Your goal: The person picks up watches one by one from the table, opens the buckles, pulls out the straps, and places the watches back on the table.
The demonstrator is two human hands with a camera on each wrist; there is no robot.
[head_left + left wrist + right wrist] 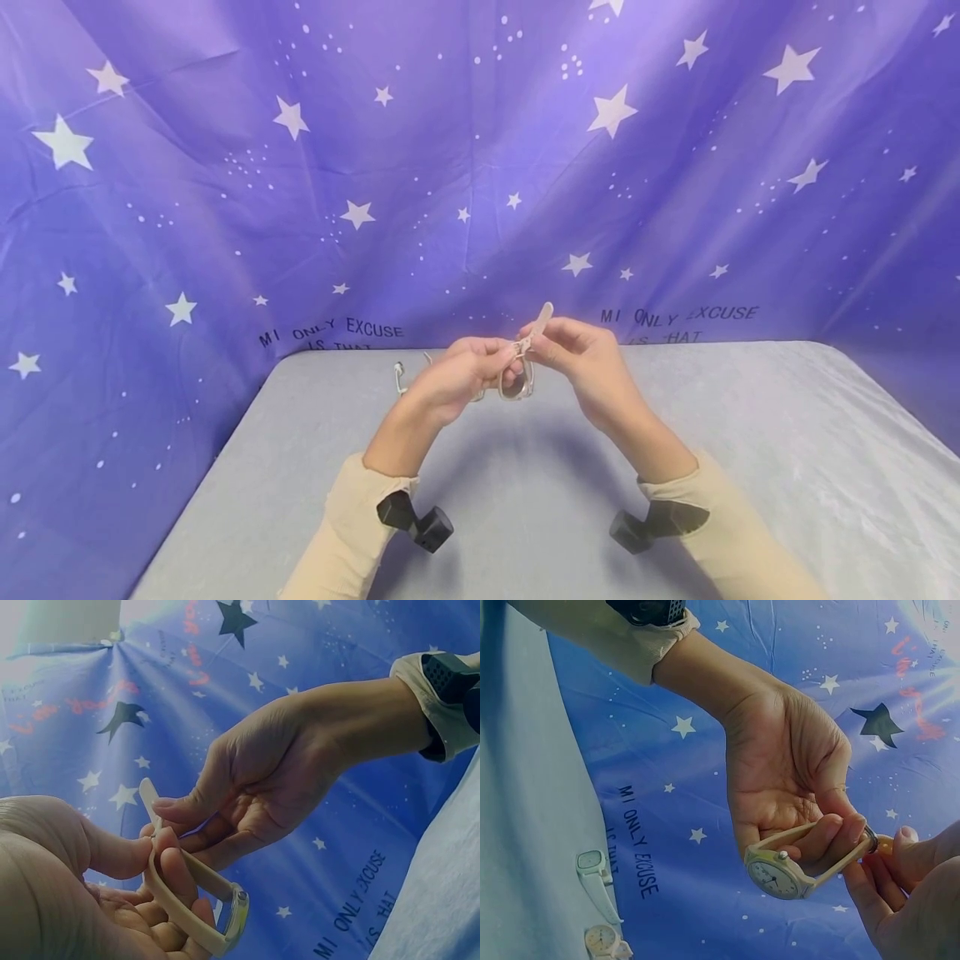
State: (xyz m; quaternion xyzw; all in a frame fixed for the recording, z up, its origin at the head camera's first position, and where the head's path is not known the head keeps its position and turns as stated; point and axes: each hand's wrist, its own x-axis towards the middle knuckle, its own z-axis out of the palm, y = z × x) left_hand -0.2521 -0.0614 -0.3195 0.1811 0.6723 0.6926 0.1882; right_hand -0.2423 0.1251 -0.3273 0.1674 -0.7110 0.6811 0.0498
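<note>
A wristwatch [772, 879] with a beige strap and a round white dial is held up between both hands, its strap closed into a loop. My left hand [453, 379] pinches the strap near the buckle [871, 838], with fingers through the loop in both wrist views. From the other side, my right hand [600, 371] grips the strap's tail between thumb and forefinger. The free tip of the strap [544, 315] sticks up past the right thumb. In the left wrist view the watch case [238, 915] hangs at the lower end of the loop.
Two more watches lie on the grey-covered table [750, 467]: one with a squarish case [592, 861] and a pale strap, another with a round dial [601, 940]. Behind the table hangs a purple curtain [465, 150] with stars. Black devices [431, 527] are strapped to both wrists.
</note>
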